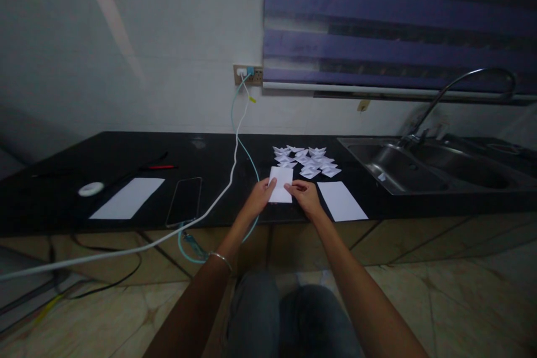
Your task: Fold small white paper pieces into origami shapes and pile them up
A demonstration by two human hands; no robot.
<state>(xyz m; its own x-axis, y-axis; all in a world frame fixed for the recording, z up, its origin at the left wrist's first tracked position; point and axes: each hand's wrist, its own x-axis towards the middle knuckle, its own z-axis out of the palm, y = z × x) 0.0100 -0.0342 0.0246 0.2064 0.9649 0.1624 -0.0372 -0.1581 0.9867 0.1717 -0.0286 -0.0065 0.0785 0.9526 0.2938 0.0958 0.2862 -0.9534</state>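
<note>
A small white paper [279, 185] lies between two hands above the front of a black countertop [213, 151], just before a cluster of paper boats [309, 162]. The left hand [260, 198] pinches its left edge, thumb uppermost; the right hand [306, 197] pinches the opposite edge. Fingers beneath the sheet are hidden, and both arms are cut off by the lower border. The boats overlap (their exact number is hard to make out). At left, beyond a dark phone [184, 201], a slim red object [161, 167] remains indistinct. The yellow tag [252, 99] on the white cable [236, 151] is too small to read.
</note>
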